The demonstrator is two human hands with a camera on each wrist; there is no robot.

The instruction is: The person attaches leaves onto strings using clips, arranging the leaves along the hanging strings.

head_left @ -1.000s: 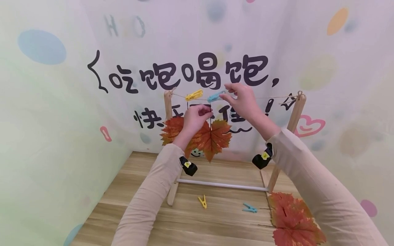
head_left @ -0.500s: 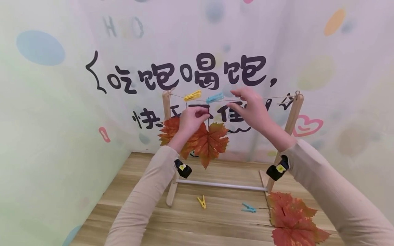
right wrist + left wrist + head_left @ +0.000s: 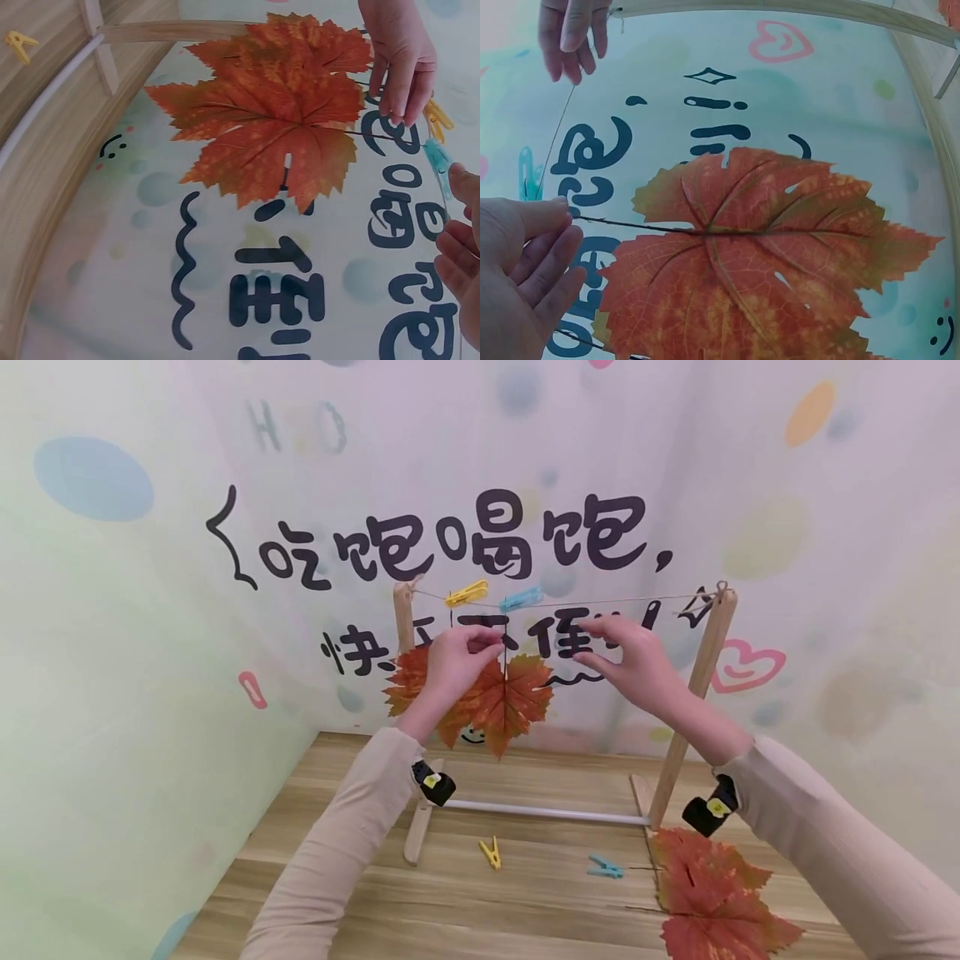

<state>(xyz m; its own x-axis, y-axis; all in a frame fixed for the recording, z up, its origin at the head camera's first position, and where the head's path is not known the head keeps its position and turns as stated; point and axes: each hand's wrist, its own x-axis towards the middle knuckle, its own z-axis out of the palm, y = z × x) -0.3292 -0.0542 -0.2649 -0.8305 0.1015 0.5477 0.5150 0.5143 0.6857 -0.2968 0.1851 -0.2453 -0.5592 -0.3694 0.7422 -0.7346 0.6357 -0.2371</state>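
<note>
Two orange-red maple leaves hang by their stems from a string line (image 3: 622, 600). A yellow clothespin (image 3: 467, 593) clips the left stem; a blue clothespin (image 3: 521, 599) clips the right one. My left hand (image 3: 459, 660) is beside the stem of the right leaf (image 3: 517, 697), thumb and forefinger slightly parted close to it. It partly covers the left leaf (image 3: 408, 681). In the right wrist view a small gap shows between those fingertips and the stem (image 3: 375, 136). My right hand (image 3: 633, 656) is below the line, right of the blue clothespin, fingers apart and holding nothing.
The line is tied between two wooden posts (image 3: 693, 710) joined low down by a white rod (image 3: 540, 812). On the wooden table (image 3: 450, 910) lie a yellow clothespin (image 3: 491, 852), a blue clothespin (image 3: 605, 867) and red leaves (image 3: 720, 893). A printed curtain stands behind.
My right hand has come away from the blue clothespin, moving right and down. My left hand has shifted slightly left and down, easing off the stem. The clothespin stays on the line.
</note>
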